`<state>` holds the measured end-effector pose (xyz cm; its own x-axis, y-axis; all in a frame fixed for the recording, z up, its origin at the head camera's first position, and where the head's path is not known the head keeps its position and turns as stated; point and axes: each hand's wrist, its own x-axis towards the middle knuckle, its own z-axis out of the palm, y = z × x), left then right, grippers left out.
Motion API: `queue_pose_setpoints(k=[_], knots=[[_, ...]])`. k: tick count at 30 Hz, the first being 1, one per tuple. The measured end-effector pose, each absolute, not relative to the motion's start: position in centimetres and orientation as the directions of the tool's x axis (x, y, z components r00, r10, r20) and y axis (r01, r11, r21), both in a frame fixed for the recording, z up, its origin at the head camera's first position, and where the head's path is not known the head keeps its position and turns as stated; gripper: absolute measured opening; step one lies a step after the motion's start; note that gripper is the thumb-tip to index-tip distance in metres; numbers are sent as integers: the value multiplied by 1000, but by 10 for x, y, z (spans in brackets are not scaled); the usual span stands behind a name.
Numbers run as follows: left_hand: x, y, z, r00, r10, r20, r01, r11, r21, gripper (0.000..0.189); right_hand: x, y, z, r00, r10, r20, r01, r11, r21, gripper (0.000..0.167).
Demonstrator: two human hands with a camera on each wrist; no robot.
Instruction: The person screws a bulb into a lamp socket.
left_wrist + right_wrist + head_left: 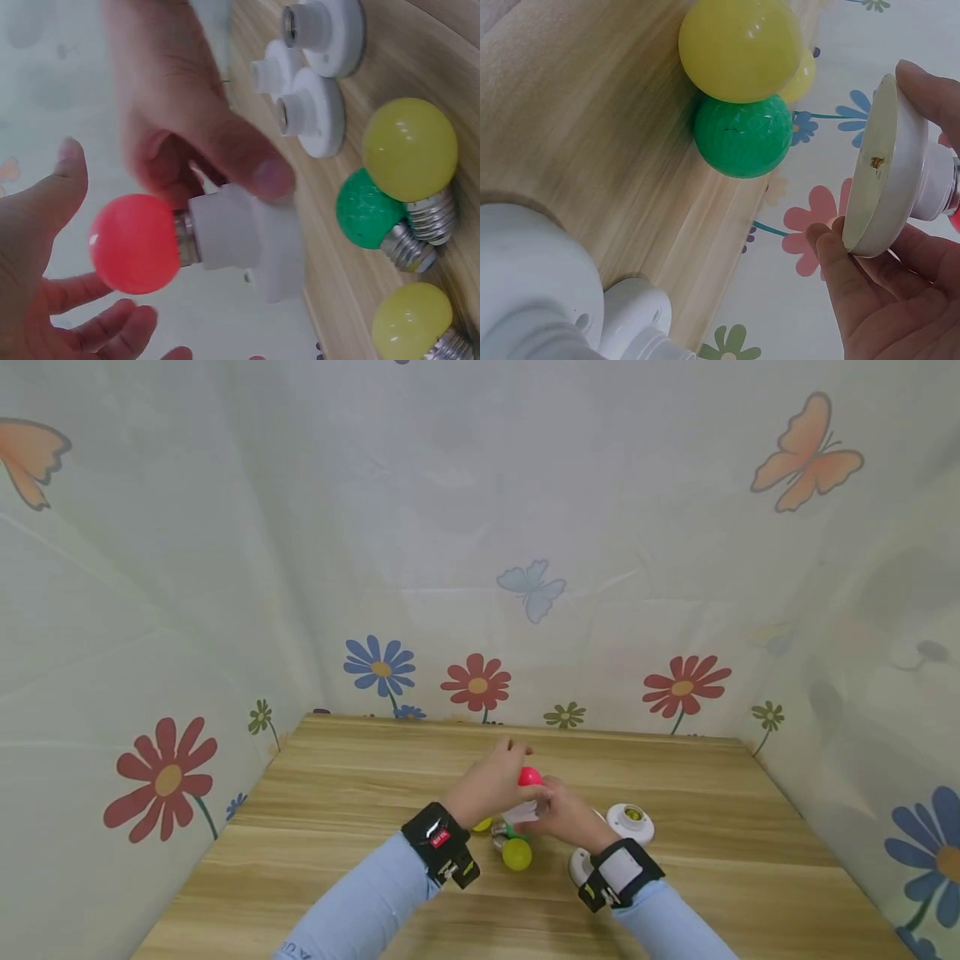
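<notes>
Turning the red bulb (135, 244) in the socket (251, 240) appears to be the step in hand; both are raised off the desk (337, 777), at lower centre of the head view. The right hand (570, 817) pinches the socket by its base. The left hand (491, 783) is spread loosely about the bulb; contact cannot be confirmed. Bare metal shows between globe and socket, so the thread is probably not fully seated. The bulb should be kept in line with the socket, gripped lightly by the globe and turned in short strokes while the right hand stops the base from rotating. Forcing a tilted bulb could cross the thread.

Two yellow bulbs (410, 150) and a green bulb (367, 210) lie on the desk at right of the left wrist view. Three spare sockets (315, 112) stand above them, towards upper right. In the head view, the right wristband (621, 870) partly blocks the nearest one, and the hands hide the joint.
</notes>
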<state>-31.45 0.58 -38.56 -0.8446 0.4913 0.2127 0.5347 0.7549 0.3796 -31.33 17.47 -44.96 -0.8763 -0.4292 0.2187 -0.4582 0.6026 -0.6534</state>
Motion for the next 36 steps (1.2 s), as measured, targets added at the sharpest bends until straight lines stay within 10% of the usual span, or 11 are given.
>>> queue_pose_setpoints(k=[27, 36], knots=[[-322, 7, -390, -813, 544, 207, 581, 735, 349, 37, -318, 174, -453, -917, -365, 162, -370, 623, -689, 62], [-319, 6, -386, -809, 564, 163, 576, 707, 410, 53, -316, 176, -454, -907, -379, 182, -394, 614, -684, 66]])
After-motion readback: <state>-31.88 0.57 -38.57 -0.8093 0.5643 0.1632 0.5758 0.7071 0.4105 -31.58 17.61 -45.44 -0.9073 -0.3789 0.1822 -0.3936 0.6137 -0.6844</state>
